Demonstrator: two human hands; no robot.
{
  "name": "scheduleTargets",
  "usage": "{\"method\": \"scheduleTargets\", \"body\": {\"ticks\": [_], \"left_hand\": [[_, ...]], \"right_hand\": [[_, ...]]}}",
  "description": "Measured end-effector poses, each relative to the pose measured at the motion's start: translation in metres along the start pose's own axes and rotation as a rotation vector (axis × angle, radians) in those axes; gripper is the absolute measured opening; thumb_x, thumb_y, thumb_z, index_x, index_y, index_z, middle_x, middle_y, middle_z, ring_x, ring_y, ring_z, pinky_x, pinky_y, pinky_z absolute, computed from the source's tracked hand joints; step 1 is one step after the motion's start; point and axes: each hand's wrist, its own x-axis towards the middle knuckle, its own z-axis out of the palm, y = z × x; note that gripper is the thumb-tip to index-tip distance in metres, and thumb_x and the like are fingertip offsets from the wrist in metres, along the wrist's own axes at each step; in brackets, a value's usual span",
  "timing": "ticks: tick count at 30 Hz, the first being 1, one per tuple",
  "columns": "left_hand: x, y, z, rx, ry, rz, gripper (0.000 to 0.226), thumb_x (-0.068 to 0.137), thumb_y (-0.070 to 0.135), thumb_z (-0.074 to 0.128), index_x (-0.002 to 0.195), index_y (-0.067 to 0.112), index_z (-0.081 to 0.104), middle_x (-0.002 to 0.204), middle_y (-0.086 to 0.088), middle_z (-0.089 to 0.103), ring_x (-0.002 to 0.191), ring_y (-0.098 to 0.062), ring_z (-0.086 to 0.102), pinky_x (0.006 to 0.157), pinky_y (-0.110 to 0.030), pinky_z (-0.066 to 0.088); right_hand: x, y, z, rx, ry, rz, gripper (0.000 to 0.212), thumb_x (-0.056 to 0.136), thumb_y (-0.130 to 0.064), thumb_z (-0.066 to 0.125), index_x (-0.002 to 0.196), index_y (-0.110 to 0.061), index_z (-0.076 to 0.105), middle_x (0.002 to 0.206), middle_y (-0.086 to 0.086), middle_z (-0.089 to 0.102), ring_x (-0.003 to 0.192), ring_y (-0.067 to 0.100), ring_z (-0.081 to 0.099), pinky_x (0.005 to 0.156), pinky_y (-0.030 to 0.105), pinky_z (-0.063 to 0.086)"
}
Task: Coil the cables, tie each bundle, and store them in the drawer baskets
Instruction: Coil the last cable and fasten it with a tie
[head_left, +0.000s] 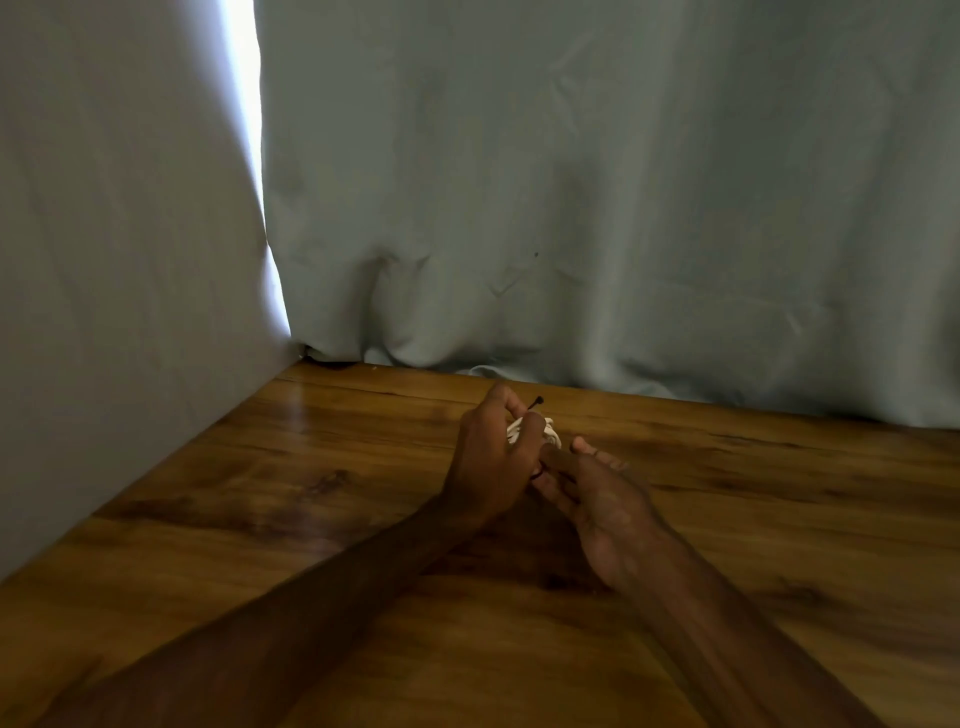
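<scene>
Just above the far middle of the tabletop (311, 467), a small white cable bundle (551, 430) is held between both hands, close to the wood. Contact with the surface cannot be confirmed. The bundle is tightly coiled and mostly hidden by the fingers. A thin dark tie (535, 402) projects up and to the right from the top of the bundle, ending in a small knob. A trace of red shows beneath the left hand; what it is cannot be determined.

Left hand (491, 457): back turned up, fingers (524, 436) curled round the near side of the bundle, holding it.

Right hand (610, 506): low, just right of the left hand and touching it. Its fingers (553, 486) extend toward the bundle, with the thumb raised beside the coil. Whether these fingers pinch the cable or only rest against it cannot be told.

Both forearms are bare and converge on the bundle from the near edge. The tabletop is glossy brown wood-grain. Pale grey-green cloth (623, 182) hangs along its far edge. A second cloth panel (114, 260) closes the left side, and a bright strip of light (241, 104) shows in the gap between them.
</scene>
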Motion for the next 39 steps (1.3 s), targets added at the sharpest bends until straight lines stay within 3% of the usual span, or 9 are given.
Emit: {"method": "scheduleTargets", "body": {"ticks": [2, 7, 12, 15, 19, 22, 26, 32, 39], "left_hand": [[0.000, 0.000, 0.000, -0.008, 0.008, 0.010, 0.018, 0.093, 0.027, 0.054, 0.086, 0.010, 0.056, 0.069, -0.004, 0.069, 0.056, -0.010, 0.064, 0.050, -0.031, 0.051], [0.002, 0.000, -0.003, 0.033, 0.014, 0.072, 0.020, 0.100, 0.012, 0.054, 0.081, 0.015, 0.052, 0.068, 0.001, 0.063, 0.061, -0.004, 0.060, 0.053, -0.017, 0.044], [0.012, -0.008, -0.011, 0.092, 0.099, 0.034, 0.022, 0.100, 0.009, 0.055, 0.079, 0.011, 0.052, 0.065, 0.009, 0.053, 0.061, 0.002, 0.053, 0.056, -0.012, 0.036], [0.016, -0.013, -0.016, 0.112, 0.111, 0.021, 0.022, 0.101, 0.011, 0.055, 0.079, 0.010, 0.052, 0.065, 0.006, 0.051, 0.062, 0.001, 0.052, 0.056, -0.014, 0.034], [0.017, -0.015, -0.018, 0.115, 0.066, 0.040, 0.021, 0.098, 0.020, 0.051, 0.079, 0.012, 0.052, 0.066, 0.008, 0.051, 0.062, 0.001, 0.051, 0.058, -0.016, 0.034], [0.016, -0.016, -0.016, 0.097, 0.037, 0.052, 0.021, 0.094, 0.025, 0.049, 0.079, 0.011, 0.053, 0.064, 0.008, 0.050, 0.059, -0.004, 0.049, 0.058, -0.022, 0.036], [0.015, -0.012, -0.014, 0.089, -0.004, 0.074, 0.021, 0.095, 0.025, 0.050, 0.077, 0.013, 0.052, 0.065, 0.006, 0.051, 0.060, -0.005, 0.048, 0.058, -0.022, 0.036], [0.008, -0.009, -0.013, 0.095, -0.099, 0.126, 0.021, 0.096, 0.023, 0.053, 0.080, 0.008, 0.056, 0.075, -0.007, 0.060, 0.071, -0.020, 0.059, 0.068, -0.039, 0.047], [-0.003, 0.010, -0.011, 0.005, -0.310, 0.194, 0.021, 0.098, 0.022, 0.052, 0.080, 0.013, 0.050, 0.067, 0.006, 0.053, 0.063, -0.007, 0.050, 0.061, -0.034, 0.040]], "right_hand": [[0.000, -0.002, 0.000, -0.003, -0.029, 0.003, 0.038, 0.083, 0.004, 0.076, 0.116, -0.008, 0.059, 0.094, 0.014, 0.078, 0.068, 0.016, 0.075, 0.056, 0.023, 0.060], [0.002, -0.009, -0.001, -0.083, -0.197, 0.064, 0.022, 0.089, 0.006, 0.067, 0.108, -0.003, 0.066, 0.090, 0.011, 0.076, 0.072, 0.014, 0.071, 0.071, 0.026, 0.057], [0.006, -0.020, -0.003, -0.281, -0.289, 0.103, 0.026, 0.090, 0.007, 0.061, 0.112, -0.004, 0.066, 0.080, 0.005, 0.072, 0.062, 0.008, 0.062, 0.063, 0.020, 0.051], [0.007, -0.033, -0.006, -0.311, -0.351, 0.037, 0.020, 0.095, 0.002, 0.059, 0.111, -0.002, 0.071, 0.084, 0.007, 0.075, 0.064, 0.008, 0.066, 0.056, 0.016, 0.053], [0.007, -0.047, -0.012, -0.217, -0.486, -0.038, 0.028, 0.101, 0.001, 0.049, 0.120, 0.004, 0.070, 0.100, 0.014, 0.075, 0.081, 0.015, 0.072, 0.068, 0.021, 0.060], [0.006, -0.048, -0.016, -0.313, -0.525, -0.195, 0.028, 0.094, 0.007, 0.059, 0.120, 0.004, 0.069, 0.107, 0.021, 0.076, 0.088, 0.021, 0.075, 0.073, 0.024, 0.062], [0.007, -0.048, -0.017, -0.585, -0.434, -0.490, 0.019, 0.090, 0.006, 0.068, 0.108, 0.003, 0.073, 0.091, 0.020, 0.078, 0.079, 0.027, 0.077, 0.063, 0.026, 0.063], [0.005, -0.059, -0.024, -0.784, -0.371, -0.819, 0.008, 0.088, -0.022, 0.077, 0.088, -0.015, 0.080, 0.071, 0.008, 0.073, 0.053, 0.023, 0.062, 0.045, 0.031, 0.053], [0.011, -0.064, -0.029, -0.386, -0.378, -0.528, 0.026, 0.078, -0.020, 0.080, 0.103, -0.011, 0.076, 0.086, 0.007, 0.074, 0.076, 0.013, 0.069, 0.058, 0.023, 0.056]]}}
